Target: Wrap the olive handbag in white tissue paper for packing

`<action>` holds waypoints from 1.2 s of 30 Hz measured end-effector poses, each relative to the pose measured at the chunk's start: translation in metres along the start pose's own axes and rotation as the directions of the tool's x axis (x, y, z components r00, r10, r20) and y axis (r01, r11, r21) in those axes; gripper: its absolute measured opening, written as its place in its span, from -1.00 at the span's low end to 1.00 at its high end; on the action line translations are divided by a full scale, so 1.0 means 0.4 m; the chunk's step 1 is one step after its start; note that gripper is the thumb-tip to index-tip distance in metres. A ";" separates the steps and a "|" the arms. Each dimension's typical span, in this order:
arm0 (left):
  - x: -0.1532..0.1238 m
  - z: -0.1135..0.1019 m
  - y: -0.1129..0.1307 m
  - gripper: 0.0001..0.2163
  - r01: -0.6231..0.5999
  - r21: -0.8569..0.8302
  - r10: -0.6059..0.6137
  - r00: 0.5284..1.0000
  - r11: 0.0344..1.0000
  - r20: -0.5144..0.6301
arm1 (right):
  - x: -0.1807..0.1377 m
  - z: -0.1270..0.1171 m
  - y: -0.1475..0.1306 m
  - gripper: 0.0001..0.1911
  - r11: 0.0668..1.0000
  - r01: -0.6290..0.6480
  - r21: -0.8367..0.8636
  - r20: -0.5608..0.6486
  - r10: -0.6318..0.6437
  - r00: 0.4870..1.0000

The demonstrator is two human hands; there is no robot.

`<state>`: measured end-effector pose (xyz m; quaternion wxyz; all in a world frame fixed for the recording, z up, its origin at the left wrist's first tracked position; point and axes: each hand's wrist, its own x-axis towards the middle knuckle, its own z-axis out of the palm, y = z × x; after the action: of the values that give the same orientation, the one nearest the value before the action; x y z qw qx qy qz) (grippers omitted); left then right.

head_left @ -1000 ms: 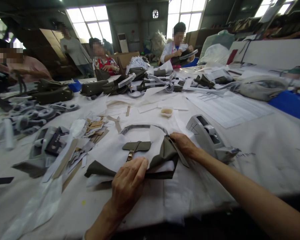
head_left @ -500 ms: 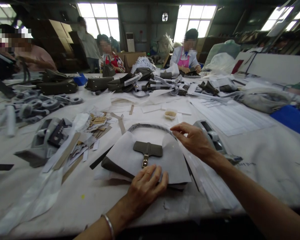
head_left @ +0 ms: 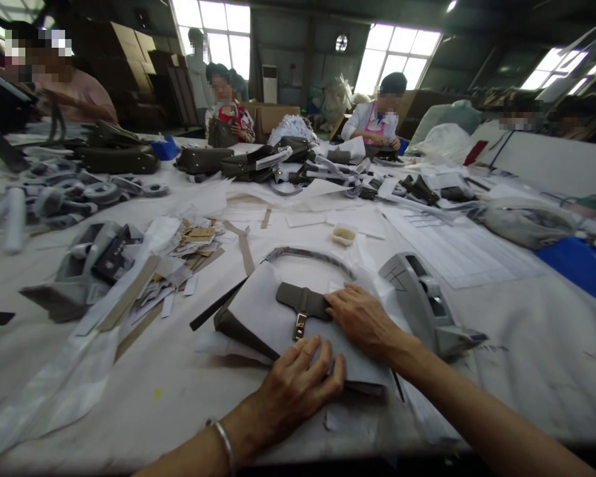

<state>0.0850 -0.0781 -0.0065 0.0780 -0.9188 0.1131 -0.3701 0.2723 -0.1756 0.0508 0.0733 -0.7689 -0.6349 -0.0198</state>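
Note:
A dark olive handbag (head_left: 246, 342) lies on the table before me, its front covered by a white paper sheet (head_left: 258, 298). A flap tab (head_left: 293, 297) with a gold clasp (head_left: 300, 326) lies over the paper. Behind the bag arches its handle (head_left: 308, 252), in clear wrapping. My left hand (head_left: 298, 381) rests on the lower front just below the clasp, fingers slightly bent and apart, holding nothing. Across the right side of the paper lies my right hand (head_left: 362, 319), fingers stretched out, tips touching the right end of the tab.
A grey tape dispenser (head_left: 420, 298) stands right of the bag; another dispenser (head_left: 87, 265) is at left beside paper and card scraps (head_left: 198, 235). A small tub (head_left: 344, 234) sits behind the handle. Handbags (head_left: 203, 160) pile along the far side, where several co-workers sit.
My right hand has come down from the right end of the handle onto the paper beside the tab. My left hand stays below the clasp. The view has shifted slightly.

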 end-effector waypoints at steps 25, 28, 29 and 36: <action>0.006 0.012 0.007 -0.78 0.051 -0.044 -0.053 0.997 0.998 -0.057 | -0.020 0.072 0.051 -0.75 0.988 -0.130 -0.083 -0.111 0.120 0.987; 0.001 0.016 0.009 -0.76 0.056 -0.045 -0.058 0.997 0.997 -0.047 | -0.012 0.060 0.057 -0.70 0.984 -0.179 -0.009 -0.020 0.179 0.984; -0.002 0.016 0.010 -0.76 0.056 -0.046 -0.058 0.998 0.997 -0.039 | -0.005 0.053 0.060 -0.68 0.978 -0.204 0.032 0.026 0.203 0.979; -0.001 0.011 0.008 -0.74 0.082 -0.096 -0.088 0.995 0.992 -0.054 | 0.061 0.019 0.101 -0.59 0.833 -0.368 0.413 0.371 0.215 0.903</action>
<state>0.0873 -0.0810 -0.0109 0.0155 -0.9142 0.0933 -0.3940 0.3163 -0.1581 0.0426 0.1606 -0.8095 -0.4971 0.2680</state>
